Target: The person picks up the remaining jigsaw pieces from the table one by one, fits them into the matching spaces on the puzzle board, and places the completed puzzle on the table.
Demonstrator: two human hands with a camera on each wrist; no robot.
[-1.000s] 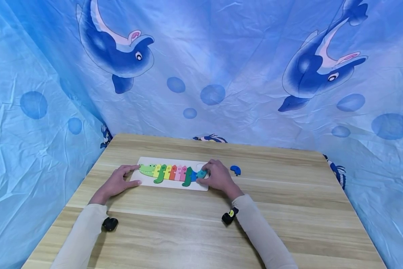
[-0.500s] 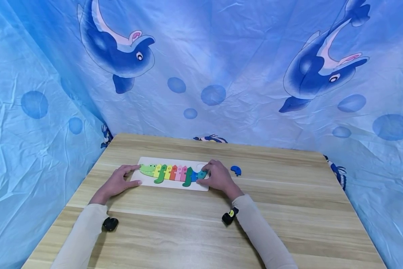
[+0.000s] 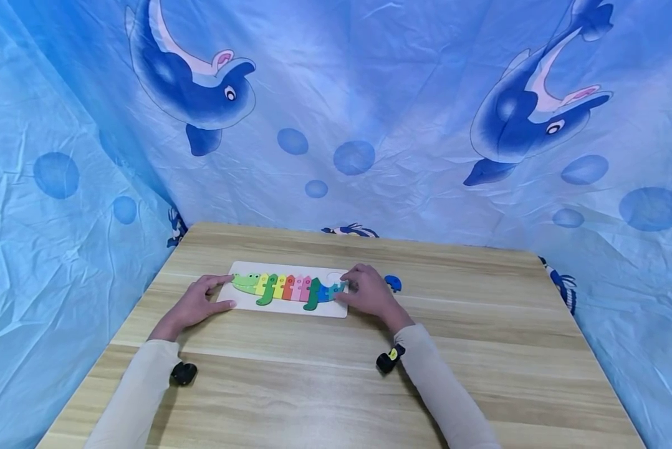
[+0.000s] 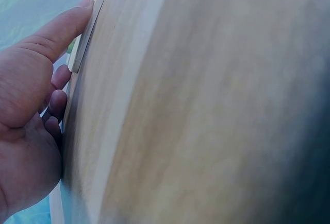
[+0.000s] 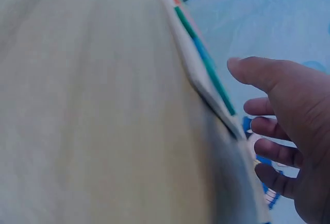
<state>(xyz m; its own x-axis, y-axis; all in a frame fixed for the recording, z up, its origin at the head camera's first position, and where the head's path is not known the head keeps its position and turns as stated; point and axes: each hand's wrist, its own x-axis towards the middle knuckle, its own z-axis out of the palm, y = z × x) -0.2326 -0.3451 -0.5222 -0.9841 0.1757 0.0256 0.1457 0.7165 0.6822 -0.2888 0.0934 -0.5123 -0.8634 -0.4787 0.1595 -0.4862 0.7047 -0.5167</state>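
Note:
A flat wooden crocodile puzzle (image 3: 325,310) in bright colours lies on the table in the head view. My left hand (image 3: 192,307) rests at its head end, thumb and forefinger spread and touching the board; in the left wrist view the thumb (image 4: 64,28) lies along the board's edge. At the tail end, my right hand (image 3: 371,298) is just over a teal piece (image 3: 335,292) set in the board. In the right wrist view its thumb and fingers stand apart from the board, with nothing between them. A loose blue tail piece (image 3: 393,282) lies beyond this hand, partly hidden.
The puzzle sits toward the far side of a wood-grain table (image 3: 291,386). A blue curtain (image 3: 403,206) printed with dolphins hangs behind and at both sides. Near the tail end, a white outlined recess (image 3: 334,278) shows on the board.
My right hand has drawn slightly up and to the right off the teal piece, its fingers loosening, and now covers part of the loose blue piece. The left hand has stayed put.

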